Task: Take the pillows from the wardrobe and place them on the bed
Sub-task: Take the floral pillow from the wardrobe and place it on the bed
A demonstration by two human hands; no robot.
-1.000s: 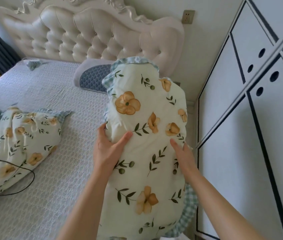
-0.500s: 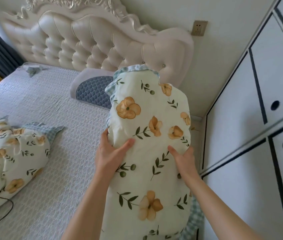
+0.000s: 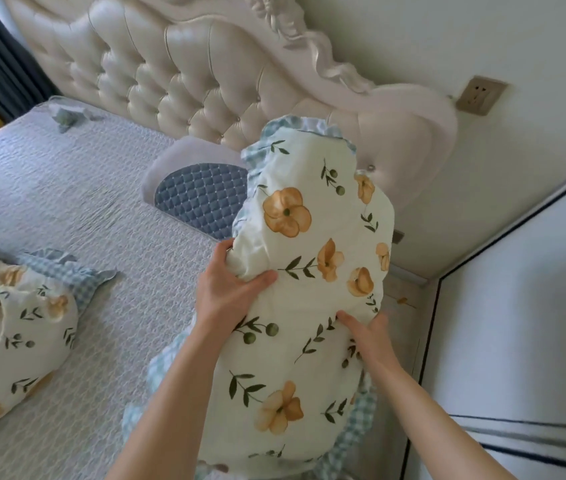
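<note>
I hold a cream pillow (image 3: pixel 309 271) printed with orange flowers and edged in blue check, upright over the bed's right side. My left hand (image 3: pixel 229 292) grips its left edge, thumb on the front. My right hand (image 3: pixel 369 336) presses against its right side, fingers partly tucked behind the fabric. A second pillow (image 3: pixel 7 334) of the same print lies on the bed (image 3: pixel 77 188) at the left. The white wardrobe (image 3: pixel 517 306) stands at the right, doors shut.
A blue quilted cushion with a pale border (image 3: pixel 198 195) lies against the tufted cream headboard (image 3: pixel 177 74), just behind the held pillow. A small crumpled cloth (image 3: pixel 66 116) lies near the far end. A narrow floor gap separates bed and wardrobe. A wall socket (image 3: pixel 479 95) is above.
The view has swung left and closer to the headboard. The pillow stays in both hands, carried nearer the blue cushion; the wardrobe has slid towards the right edge.
</note>
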